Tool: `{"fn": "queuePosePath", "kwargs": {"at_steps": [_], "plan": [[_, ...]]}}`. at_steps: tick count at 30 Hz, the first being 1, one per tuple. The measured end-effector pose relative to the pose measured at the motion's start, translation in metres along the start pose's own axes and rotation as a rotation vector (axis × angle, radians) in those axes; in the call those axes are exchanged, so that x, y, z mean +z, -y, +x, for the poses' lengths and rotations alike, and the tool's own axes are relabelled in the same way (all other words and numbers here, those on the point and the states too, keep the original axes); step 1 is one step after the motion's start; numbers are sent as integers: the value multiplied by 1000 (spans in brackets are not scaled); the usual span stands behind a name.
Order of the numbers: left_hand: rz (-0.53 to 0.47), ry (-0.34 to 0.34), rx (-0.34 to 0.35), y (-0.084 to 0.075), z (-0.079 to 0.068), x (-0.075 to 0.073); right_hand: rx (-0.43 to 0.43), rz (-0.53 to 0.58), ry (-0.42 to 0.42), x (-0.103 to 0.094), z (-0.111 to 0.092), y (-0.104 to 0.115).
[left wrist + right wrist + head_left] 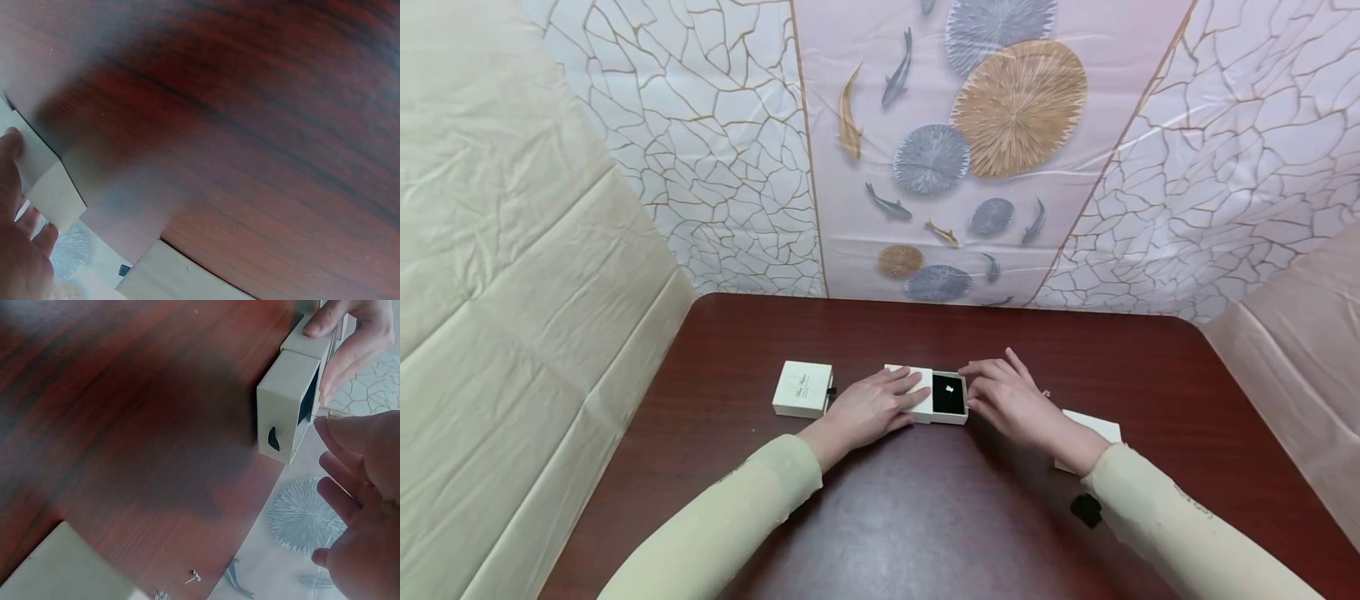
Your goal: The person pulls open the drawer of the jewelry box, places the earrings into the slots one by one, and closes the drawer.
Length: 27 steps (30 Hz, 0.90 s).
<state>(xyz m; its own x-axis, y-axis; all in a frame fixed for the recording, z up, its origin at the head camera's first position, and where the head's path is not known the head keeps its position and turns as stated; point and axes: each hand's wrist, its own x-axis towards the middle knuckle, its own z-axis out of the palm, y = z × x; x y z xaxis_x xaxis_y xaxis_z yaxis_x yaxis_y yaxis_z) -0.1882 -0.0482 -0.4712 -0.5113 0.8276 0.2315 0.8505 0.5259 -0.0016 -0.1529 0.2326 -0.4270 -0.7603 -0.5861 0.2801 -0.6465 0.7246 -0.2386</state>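
Observation:
A white slide-out jewelry box (pixel 922 408) lies part-way open on the table. Its drawer (pixel 957 419) juts out to the right, and a small shiny earring (pixel 950 389) sits on the black pad inside. My left hand (pixel 880 402) grips the outer sleeve of this box. Over the drawer's right end is my right hand (pixel 1011 404), fingers bent and spread, their tips close to the earring. In the right wrist view one fingertip (pixel 321 425) overlaps the earring's place, so contact is unclear. A black ribbon tab (pixel 274 439) shows on the drawer's end.
Left of my left hand stands a second white box (pixel 803 389) with printed lettering. A white box piece (pixel 1093 427) lies partly under my right forearm, near a black pad (pixel 1086 509). Small earrings (pixel 194 576) lie on the table by the right hand. Patterned cloth hangs behind.

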Motion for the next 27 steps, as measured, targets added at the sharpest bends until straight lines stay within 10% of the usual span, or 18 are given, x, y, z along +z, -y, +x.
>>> {"fn": "queuePosePath", "kwargs": {"at_steps": [27], "plan": [[8,34,-22,1,-1,-1,-6,14,122,13,25,-6]]}}
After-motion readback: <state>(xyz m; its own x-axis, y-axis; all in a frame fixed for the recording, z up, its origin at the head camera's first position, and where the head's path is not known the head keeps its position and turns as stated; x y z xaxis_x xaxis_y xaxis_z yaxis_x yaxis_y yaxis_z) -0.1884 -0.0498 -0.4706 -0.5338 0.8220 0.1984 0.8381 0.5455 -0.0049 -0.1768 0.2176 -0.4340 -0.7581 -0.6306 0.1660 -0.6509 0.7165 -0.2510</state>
